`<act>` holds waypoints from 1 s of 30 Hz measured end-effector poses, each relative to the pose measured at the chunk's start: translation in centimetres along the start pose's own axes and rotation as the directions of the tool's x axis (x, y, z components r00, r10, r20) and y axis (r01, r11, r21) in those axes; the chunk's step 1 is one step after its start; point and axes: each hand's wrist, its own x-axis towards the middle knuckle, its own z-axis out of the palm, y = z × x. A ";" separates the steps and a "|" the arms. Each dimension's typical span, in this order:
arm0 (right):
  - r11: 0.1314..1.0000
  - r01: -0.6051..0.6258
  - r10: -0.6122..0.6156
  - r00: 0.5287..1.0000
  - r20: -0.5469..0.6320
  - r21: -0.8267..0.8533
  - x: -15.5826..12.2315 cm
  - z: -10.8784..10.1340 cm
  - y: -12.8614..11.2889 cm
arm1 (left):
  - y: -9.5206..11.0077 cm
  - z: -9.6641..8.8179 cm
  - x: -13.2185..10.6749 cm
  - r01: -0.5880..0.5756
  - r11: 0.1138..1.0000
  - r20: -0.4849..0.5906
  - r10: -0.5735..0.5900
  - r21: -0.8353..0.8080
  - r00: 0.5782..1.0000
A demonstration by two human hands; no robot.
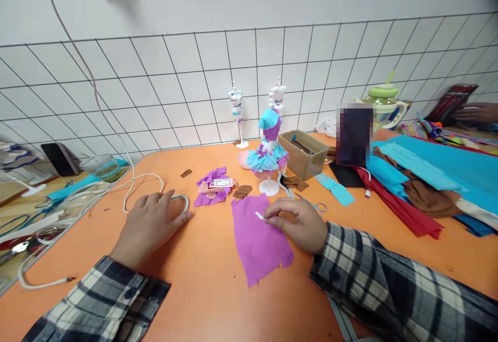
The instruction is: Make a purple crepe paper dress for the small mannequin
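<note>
Head view: the left hand (153,225) rests flat on a tape roll (182,203), its grip loose and holding nothing. The right hand (299,222) pinches a small white tape strip (259,216) over the purple paper (259,243) on the table (202,290). Sticking the strip down would probably need careful placing.

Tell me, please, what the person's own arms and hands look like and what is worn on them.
Both arms wear long shirt sleeves in a plaid of dark navy, grey and cream. The left sleeve has a dark button at its cuff; the right sleeve shows the same check. The left hand and right hand are bare: no gloves, rings or watch show.
</note>
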 end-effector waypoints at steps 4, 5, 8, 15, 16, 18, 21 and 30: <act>0.975 -0.173 0.173 0.985 0.012 0.141 0.2 -0.1 0.3 | 3.6 -0.8 -1.0 -0.331 0.922 -0.085 0.321 -0.201 0.943; 0.962 -0.213 0.214 0.977 0.018 0.171 0.2 -0.1 0.3 | 5.1 -0.9 -1.4 -0.424 0.855 -0.049 0.430 -0.298 0.902; 0.929 -0.291 0.286 0.957 0.056 0.229 0.4 -0.3 0.5 | 9.2 -0.4 -2.5 -0.528 0.665 0.065 0.652 -0.528 0.756; 0.918 -0.397 0.389 0.899 0.202 0.000 0.7 -1.5 0.4 | 11.4 2.1 -1.8 -0.465 0.744 0.158 0.595 -0.480 0.788; 0.921 -0.387 0.388 0.894 0.223 -0.049 0.8 -1.6 0.5 | 11.4 2.2 -1.5 -0.458 0.749 0.159 0.587 -0.479 0.794; 0.927 -0.362 0.376 0.891 0.255 -0.100 0.8 -1.5 0.9 | 11.7 2.4 -1.1 -0.446 0.749 0.160 0.581 -0.490 0.798; 0.936 -0.347 0.348 0.895 0.279 -0.054 0.7 -1.3 1.4 | 12.0 2.4 -0.9 -0.420 0.741 0.163 0.571 -0.525 0.805; 0.914 -0.399 0.319 0.823 0.470 0.078 -0.1 -0.3 0.8 | 11.2 2.4 -1.5 -0.389 0.746 0.213 0.569 -0.541 0.794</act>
